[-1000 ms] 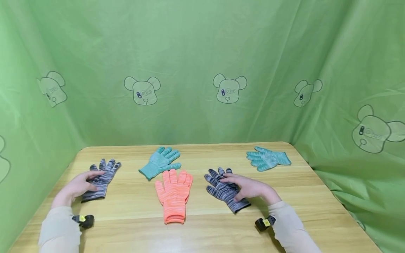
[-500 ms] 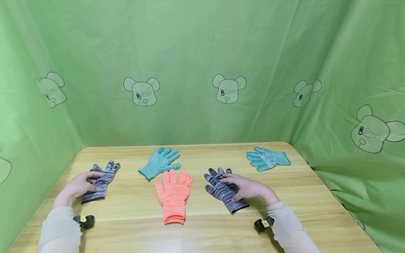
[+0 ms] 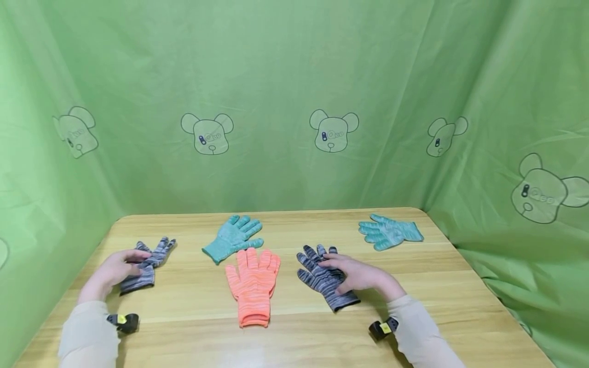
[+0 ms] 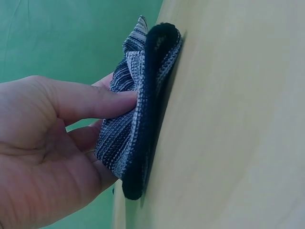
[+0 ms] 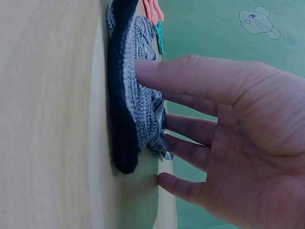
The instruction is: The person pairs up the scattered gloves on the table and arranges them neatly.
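The person's left grip [image 3: 114, 267] and right grip [image 3: 361, 273] are over the desk [image 3: 193, 327], either side of the orange glove [image 3: 254, 289].

To the left of the orange glove, the left grip has thumb and fingers drawn in, pinching a bunched fold of the left striped glove [image 3: 146, 277], which lies on the desk; to its right, the right grip is loosely spread, thumb by the cuff and fingers lightly bent, touching but not clasping the right striped glove [image 3: 325, 280]; one teal glove [image 3: 232, 237] lies just behind the orange glove, slightly left, and another teal glove [image 3: 390, 231] well apart, behind and right, before the green cloth [image 3: 271, 61].
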{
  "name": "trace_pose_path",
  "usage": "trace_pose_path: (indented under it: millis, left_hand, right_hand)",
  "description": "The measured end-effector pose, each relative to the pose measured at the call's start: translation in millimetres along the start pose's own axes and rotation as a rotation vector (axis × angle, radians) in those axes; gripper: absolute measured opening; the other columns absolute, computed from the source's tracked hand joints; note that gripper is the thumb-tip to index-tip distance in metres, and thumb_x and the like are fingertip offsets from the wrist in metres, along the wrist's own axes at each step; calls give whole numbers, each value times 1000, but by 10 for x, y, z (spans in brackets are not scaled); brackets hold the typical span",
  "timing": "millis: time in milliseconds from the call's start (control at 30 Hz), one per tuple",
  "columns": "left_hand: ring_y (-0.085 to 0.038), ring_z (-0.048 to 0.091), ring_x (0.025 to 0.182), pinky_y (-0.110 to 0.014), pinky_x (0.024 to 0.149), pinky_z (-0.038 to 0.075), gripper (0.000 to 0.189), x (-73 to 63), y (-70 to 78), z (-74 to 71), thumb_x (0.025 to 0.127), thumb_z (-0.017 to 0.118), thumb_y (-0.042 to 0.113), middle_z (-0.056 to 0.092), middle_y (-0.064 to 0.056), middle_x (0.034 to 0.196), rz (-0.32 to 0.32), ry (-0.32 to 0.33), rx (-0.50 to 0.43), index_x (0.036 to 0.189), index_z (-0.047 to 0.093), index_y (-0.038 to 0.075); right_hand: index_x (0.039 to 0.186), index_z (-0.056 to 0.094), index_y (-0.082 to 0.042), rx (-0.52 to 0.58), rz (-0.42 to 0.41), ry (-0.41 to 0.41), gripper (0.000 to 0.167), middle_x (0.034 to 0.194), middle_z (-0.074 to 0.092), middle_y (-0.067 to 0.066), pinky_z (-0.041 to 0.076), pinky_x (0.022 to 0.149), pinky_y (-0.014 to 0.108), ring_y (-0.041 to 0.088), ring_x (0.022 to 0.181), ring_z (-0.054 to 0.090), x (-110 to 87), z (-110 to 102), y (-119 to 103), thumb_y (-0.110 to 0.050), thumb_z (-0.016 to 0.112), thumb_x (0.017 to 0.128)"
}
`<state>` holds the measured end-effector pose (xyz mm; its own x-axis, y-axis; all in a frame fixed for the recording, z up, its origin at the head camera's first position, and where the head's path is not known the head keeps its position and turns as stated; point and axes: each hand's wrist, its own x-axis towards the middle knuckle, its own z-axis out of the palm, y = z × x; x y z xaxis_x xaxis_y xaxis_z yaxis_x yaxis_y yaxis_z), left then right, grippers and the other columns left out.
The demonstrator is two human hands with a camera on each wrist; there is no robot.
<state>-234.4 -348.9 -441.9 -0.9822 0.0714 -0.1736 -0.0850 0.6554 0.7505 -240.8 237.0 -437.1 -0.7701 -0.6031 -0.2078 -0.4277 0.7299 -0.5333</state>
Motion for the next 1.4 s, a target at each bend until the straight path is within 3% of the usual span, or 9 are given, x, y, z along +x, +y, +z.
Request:
trace_pose_path:
  millis: [400, 500, 667, 833, 1100, 1400]
  left_hand:
    - [-50, 46, 121, -58, 100, 41, 55, 26, 33, 7, 86, 63, 0, 42, -39, 136, -22, 39, -62, 137, 43, -10]
    - [-44, 50, 117, -51, 98, 44, 55, 29, 56, 5, 86, 62, 0, 43, -38, 135, -25, 56, -70, 137, 43, -11]
    - [-23, 56, 104, -31, 88, 46, 55, 22, 107, -1, 87, 62, 0, 48, -36, 132, -12, 89, -60, 137, 42, -11]
    - [-4, 53, 89, -17, 77, 44, 52, -2, 148, 2, 88, 60, 0, 52, -34, 125, 15, 119, -51, 136, 42, -13]
    - [3, 50, 86, -13, 73, 47, 52, 16, 151, 9, 89, 58, 0, 51, -34, 126, 31, 155, -67, 137, 42, -12]
    - [6, 52, 81, -14, 72, 48, 50, 2, 264, 2, 89, 58, -2, 54, -34, 123, 79, 217, -78, 136, 44, -12]
  right_hand:
    - [144, 43, -4, -32, 23, 6, 78, 156, 25, 28, 25, 110, 69, 53, 141, 22, 14, 37, -108, -12, 76, 74]
    - [145, 43, -5, -49, 36, 15, 78, 156, 26, 27, 26, 109, 69, 53, 141, 23, 14, 38, -137, -14, 77, 75]
    - [145, 43, -6, -79, 49, 35, 79, 156, 27, 26, 28, 109, 69, 52, 140, 25, 22, 48, -164, -19, 78, 76]
    - [145, 43, -8, -123, 65, 49, 79, 156, 30, 24, 28, 108, 70, 51, 141, 27, 40, 69, -153, -24, 78, 76]
    - [145, 44, -11, -144, 99, 64, 80, 155, 32, 22, 26, 106, 73, 50, 141, 27, 44, 105, -164, -30, 78, 76]
    - [145, 45, -13, -163, 129, 76, 78, 154, 33, 22, 26, 106, 73, 48, 141, 28, 21, 116, -242, -34, 79, 77]
